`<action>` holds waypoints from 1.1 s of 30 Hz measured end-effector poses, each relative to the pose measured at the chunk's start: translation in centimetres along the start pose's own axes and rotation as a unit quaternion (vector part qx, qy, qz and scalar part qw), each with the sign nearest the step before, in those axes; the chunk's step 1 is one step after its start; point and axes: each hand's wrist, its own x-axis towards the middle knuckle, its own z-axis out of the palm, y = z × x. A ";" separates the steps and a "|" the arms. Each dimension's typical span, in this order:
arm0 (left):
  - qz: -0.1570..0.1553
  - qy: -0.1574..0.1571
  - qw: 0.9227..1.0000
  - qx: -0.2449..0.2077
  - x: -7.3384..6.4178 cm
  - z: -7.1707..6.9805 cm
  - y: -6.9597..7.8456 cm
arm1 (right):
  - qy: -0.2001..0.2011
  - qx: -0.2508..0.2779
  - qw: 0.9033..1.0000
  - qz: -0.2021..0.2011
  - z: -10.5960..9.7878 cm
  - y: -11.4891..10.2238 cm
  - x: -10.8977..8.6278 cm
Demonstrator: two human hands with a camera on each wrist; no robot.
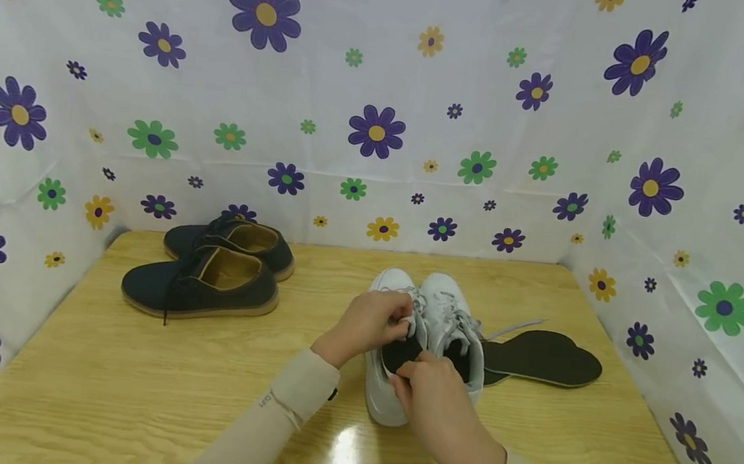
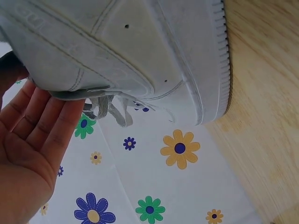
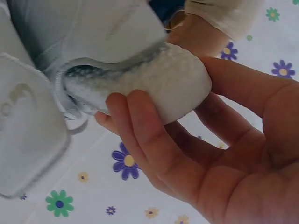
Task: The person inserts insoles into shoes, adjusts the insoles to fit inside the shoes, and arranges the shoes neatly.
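Note:
Two white lace-up sneakers stand side by side, toes away from me. My left hand (image 1: 371, 325) holds the tongue and collar area of the left sneaker (image 1: 384, 406); in the left wrist view its fingers lie behind the upper's edge. My right hand (image 1: 440, 405) pinches the heel end of an insole (image 3: 180, 86), black on top and white and bumpy underneath. The insole's front part is hidden inside the left sneaker, while its heel sticks out of the opening. The right sneaker (image 1: 444, 290) has a dark insole showing within and loosened laces.
Black insoles (image 1: 542, 358) lie overlapping on the wooden table (image 1: 202, 386), right of the sneakers, with a loose grey lace (image 1: 517, 326) behind them. Two dark blue shoes (image 1: 199, 295) stand at the back left. Flower-printed cloth (image 1: 331, 83) walls the table's back and sides.

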 end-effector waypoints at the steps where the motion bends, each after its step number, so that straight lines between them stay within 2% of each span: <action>1: -0.001 -0.002 1.000 0.000 0.0 -0.1 0.0 | 0.001 0.008 1.000 -0.001 0.1 0.1 0.1; 13: -0.015 -0.028 0.999 -0.016 -0.1 -0.4 0.1 | -0.019 0.040 0.999 -0.009 2.4 2.0 2.5; 20: -0.018 -0.030 0.999 -0.020 -0.1 -0.2 0.0 | -0.053 0.057 0.997 -0.010 2.2 2.2 2.2; 22: -0.016 -0.025 0.999 -0.017 -0.1 -0.2 0.1 | -0.059 0.049 0.997 -0.023 2.2 2.2 2.0; 27: -0.009 -0.007 1.000 -0.014 0.0 -0.3 0.1 | -0.064 -0.010 0.995 -0.079 2.6 2.1 1.7; 33: -0.010 -0.011 1.000 -0.019 0.0 -0.1 0.2 | -0.084 -0.085 0.985 -0.122 3.2 2.3 1.5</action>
